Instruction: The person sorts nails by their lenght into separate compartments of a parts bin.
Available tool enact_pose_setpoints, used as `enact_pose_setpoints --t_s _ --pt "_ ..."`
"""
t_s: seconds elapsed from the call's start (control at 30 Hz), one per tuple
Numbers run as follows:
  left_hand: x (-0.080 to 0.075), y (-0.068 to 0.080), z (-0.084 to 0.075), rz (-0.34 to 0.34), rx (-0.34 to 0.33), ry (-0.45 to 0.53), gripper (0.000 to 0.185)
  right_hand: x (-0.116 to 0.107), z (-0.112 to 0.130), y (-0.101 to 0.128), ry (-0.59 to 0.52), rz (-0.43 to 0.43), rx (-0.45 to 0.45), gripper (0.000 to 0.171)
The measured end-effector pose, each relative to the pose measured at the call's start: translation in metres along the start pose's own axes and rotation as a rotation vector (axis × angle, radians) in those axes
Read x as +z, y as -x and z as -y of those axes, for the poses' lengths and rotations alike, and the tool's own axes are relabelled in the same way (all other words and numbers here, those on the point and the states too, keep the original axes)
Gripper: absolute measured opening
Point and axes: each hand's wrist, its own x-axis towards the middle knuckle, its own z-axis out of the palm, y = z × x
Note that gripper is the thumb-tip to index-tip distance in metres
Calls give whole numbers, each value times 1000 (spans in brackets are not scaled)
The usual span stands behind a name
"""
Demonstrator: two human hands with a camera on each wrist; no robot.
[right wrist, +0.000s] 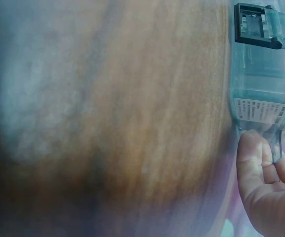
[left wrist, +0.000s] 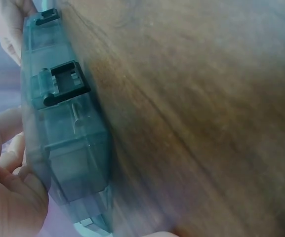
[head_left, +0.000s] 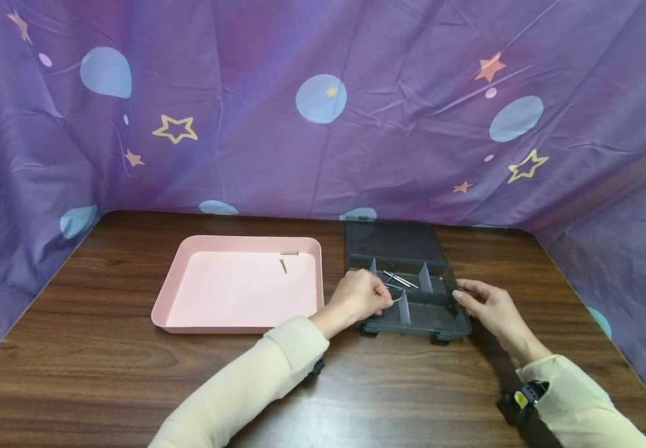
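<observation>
Backdrop: I see a purple cloth [head_left: 412, 155] printed with stars and pale discs, hung behind and to both sides of the surface.
Surface: dark wood-grain surface [head_left: 104, 373]; it carries everything listed below.
Pink tray [head_left: 188, 311]: lies left of centre, just beside the box; two small items, too small for me to name, lie near its far rim.
Compartment box [head_left: 440, 311]: smoky transparent plastic, lid [head_left: 392, 239] lying open and flat toward the backdrop; it sits right of the tray, between my two hands. Dividers split it into several cells, and black latches show along its near edge in both wrist views.
Left hand [head_left: 359, 295]: set over the box's left end, fingers curled, thumb and fingertip pinching a small thin metal piece [head_left: 396, 300] above the near left cells. I cannot tell from the wrist view what the piece is.
Right hand [head_left: 487, 305]: fingers bent around the box's right end wall, thumb on its near corner, gripping it.
Metal pins [head_left: 401, 280]: a few slim silver rods lying together in a far middle cell, just beyond the left hand's fingertips.
</observation>
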Motion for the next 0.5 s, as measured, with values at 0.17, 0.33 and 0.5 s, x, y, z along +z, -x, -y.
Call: enact_pose_setpoints --t_s 0.17,0.33,0.5 --pt "4 0 0 -11 -17 13 8 0 -1 0 8 4 8 51" --pt "5 1 1 -25 5 1 7 0 -1 0 21 3 11 51" --pt "5 1 1 -42 25 -11 6 0 0 -1 31 -1 8 51"
